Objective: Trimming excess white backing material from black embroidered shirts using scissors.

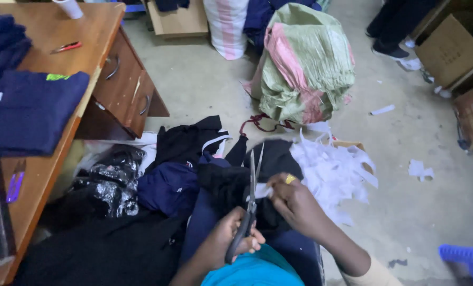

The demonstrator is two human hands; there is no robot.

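Gripping the scissors (249,201) in your left hand (223,241), blades apart and pointing away, you pinch a white tag (263,190) on the dark garment (231,182) with your right hand (294,198). Those fingertips sit just beside the blades; a slip could nick them or the cloth.

1. The scissors (249,204) in the left hand (223,241) have dark handles and silver blades.
2. The garment (231,182) under the hands is black.
3. The paper scraps (334,172) just right of the right hand (294,204) are white.
4. The sack (305,63) well beyond the hands is pale green with pink stripes.
5. The folded clothes (32,108) far left of the hands are navy, on a brown wooden surface (61,26).
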